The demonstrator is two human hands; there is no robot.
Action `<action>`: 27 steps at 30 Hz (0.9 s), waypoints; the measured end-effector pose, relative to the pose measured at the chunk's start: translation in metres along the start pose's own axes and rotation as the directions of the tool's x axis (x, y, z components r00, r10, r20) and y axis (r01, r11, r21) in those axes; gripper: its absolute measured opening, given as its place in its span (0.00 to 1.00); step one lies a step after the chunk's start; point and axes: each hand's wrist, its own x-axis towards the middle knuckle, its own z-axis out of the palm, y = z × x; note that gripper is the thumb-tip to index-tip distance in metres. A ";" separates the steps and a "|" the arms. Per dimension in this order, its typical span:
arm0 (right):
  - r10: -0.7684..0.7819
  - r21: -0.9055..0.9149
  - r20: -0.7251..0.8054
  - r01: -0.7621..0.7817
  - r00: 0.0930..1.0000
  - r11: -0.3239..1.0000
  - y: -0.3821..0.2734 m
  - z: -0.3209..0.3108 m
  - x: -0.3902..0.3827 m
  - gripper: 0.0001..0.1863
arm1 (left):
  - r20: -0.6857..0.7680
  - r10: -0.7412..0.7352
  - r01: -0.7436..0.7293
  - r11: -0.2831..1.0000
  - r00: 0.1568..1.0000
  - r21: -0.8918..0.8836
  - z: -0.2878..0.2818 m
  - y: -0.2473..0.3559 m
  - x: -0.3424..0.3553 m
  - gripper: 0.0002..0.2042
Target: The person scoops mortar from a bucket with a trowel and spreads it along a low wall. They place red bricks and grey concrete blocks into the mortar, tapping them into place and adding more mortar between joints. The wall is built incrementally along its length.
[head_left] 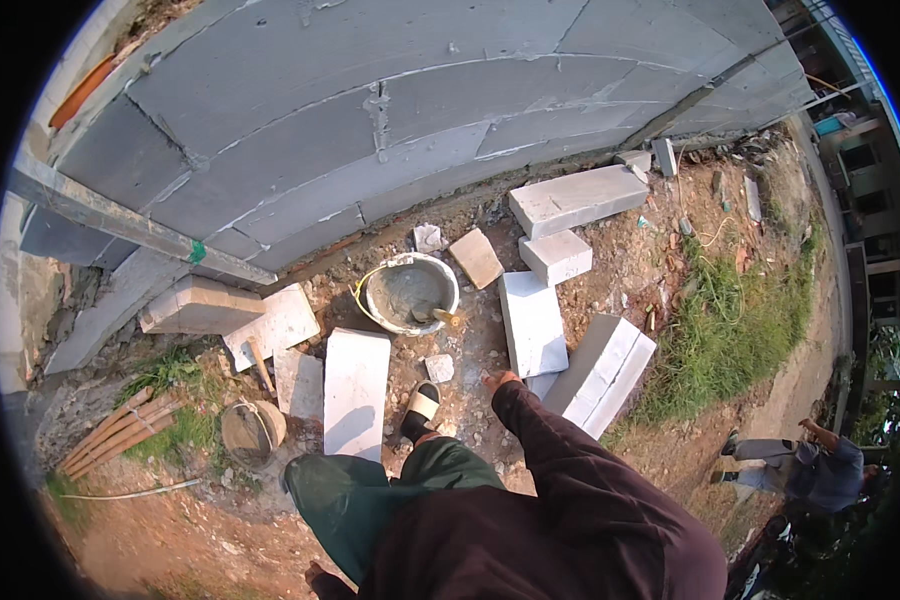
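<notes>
My right hand hangs low at the end of a dark maroon sleeve, beside the near end of a pale block. Its fingers seem loosely apart, with nothing visible in them. Just ahead is a white bucket of wet grey mortar, with a tool's wooden handle sticking out over the rim. A small dark shape at the lower edge left of my body may be my left hand or a foot; its fingers cannot be made out. My sandalled foot stands between the bucket and a long white block.
A grey block wall runs across the far side, with a metal beam on the left. More blocks lie right. A second bucket, a wooden-handled tool and bamboo-like sticks lie left. Another person stands far right.
</notes>
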 end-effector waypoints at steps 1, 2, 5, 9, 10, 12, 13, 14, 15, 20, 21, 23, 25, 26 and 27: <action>0.195 0.055 0.012 -0.195 0.981 0.979 0.000 -0.010 -0.015 0.28 | 0.006 0.045 -0.045 0.999 0.999 -0.007 0.013 0.026 0.009 0.21; 0.209 0.108 -0.026 -0.205 0.978 0.973 0.012 -0.023 -0.035 0.27 | 0.023 0.091 -0.090 0.996 0.996 -0.022 0.025 0.048 0.017 0.22; 0.323 0.229 -0.109 -0.292 0.940 0.928 0.050 -0.029 -0.078 0.26 | 0.103 0.214 -0.204 0.974 0.971 -0.102 0.058 0.095 0.045 0.23; 0.391 0.256 -0.185 -0.340 0.902 0.905 0.124 0.002 -0.104 0.29 | 0.183 0.281 -0.219 0.929 0.942 -0.298 0.084 0.085 0.082 0.27; 0.428 0.158 -0.202 -0.402 0.881 0.902 0.133 0.016 -0.101 0.31 | 0.223 0.227 -0.149 0.936 0.948 -0.319 0.088 0.072 0.088 0.28; 0.382 0.109 -0.216 -0.366 0.899 0.924 0.145 0.056 -0.102 0.33 | 0.251 0.246 -0.129 0.906 0.936 -0.404 0.099 0.038 0.085 0.28; 0.387 0.043 -0.215 -0.387 0.897 0.921 0.140 0.066 -0.097 0.33 | 0.274 0.217 -0.078 0.894 0.937 -0.440 0.101 0.018 0.080 0.28; 0.373 0.005 -0.171 -0.378 0.912 0.926 0.128 0.073 -0.090 0.34 | 0.296 0.186 -0.026 0.882 0.937 -0.471 0.104 -0.003 0.073 0.28; 0.396 -0.022 -0.116 -0.401 0.911 0.916 0.114 0.090 -0.091 0.35 | 0.316 0.156 0.021 0.871 0.936 -0.491 0.105 -0.025 0.067 0.28; -0.046 -0.429 -0.122 -0.011 0.991 0.903 -0.028 0.109 -0.047 0.37 | 0.426 0.007 0.187 0.892 0.904 -0.412 0.120 -0.109 0.051 0.28; -0.050 -0.347 -0.159 -0.009 0.986 0.938 -0.058 0.107 -0.034 0.39 | 0.490 -0.059 0.263 0.895 0.870 -0.359 0.129 -0.119 0.053 0.28; -0.143 -0.297 -0.251 0.065 0.957 0.953 -0.116 0.118 0.000 0.39 | 0.385 -0.044 0.145 0.960 0.922 -0.238 0.157 -0.133 0.065 0.27; -0.370 -0.293 -0.180 0.309 0.912 0.905 -0.177 0.134 0.048 0.40 | 0.507 -0.033 0.253 0.893 0.861 -0.371 0.202 -0.135 0.060 0.36; -0.345 -0.321 -0.216 0.267 0.913 0.909 -0.206 0.150 0.074 0.40 | 0.593 0.034 0.267 0.871 0.804 -0.412 0.228 -0.128 0.077 0.39; -0.428 -0.330 -0.260 0.337 0.865 0.882 -0.225 0.167 0.096 0.41 | 0.496 -0.055 0.312 0.835 0.867 -0.453 0.260 -0.120 0.079 0.39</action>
